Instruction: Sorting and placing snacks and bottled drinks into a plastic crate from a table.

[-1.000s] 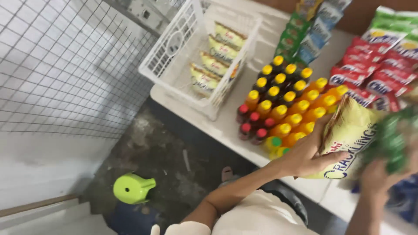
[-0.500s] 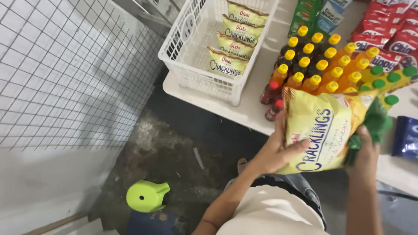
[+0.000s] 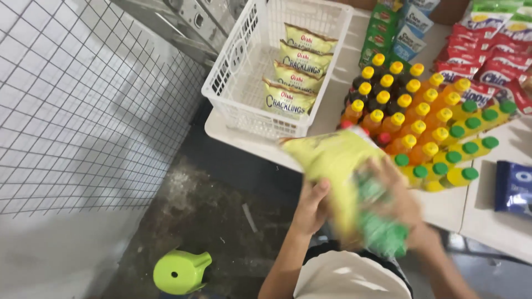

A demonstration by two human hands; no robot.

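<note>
My left hand [image 3: 311,207] grips the lower edge of a yellow snack bag [image 3: 332,160], which is blurred by motion and held in front of the table edge. My right hand [image 3: 402,202] holds the other side of that bag together with a green packet [image 3: 379,235]. A white plastic basket [image 3: 244,72] stands just beyond, with several yellow snack bags [image 3: 296,72] lined up inside it.
Rows of small bottles with yellow and green caps [image 3: 421,127] stand on the white table [image 3: 244,141]. Red packets [image 3: 482,61] and green and blue boxes [image 3: 396,27] lie behind them, a blue packet [image 3: 512,185] at right. A wire grid [image 3: 83,105] is left, a green stool [image 3: 180,271] below.
The yellow bag has moved left and up toward the white basket, and both hands moved with it. The camera view has shifted so the basket sits nearer the middle.
</note>
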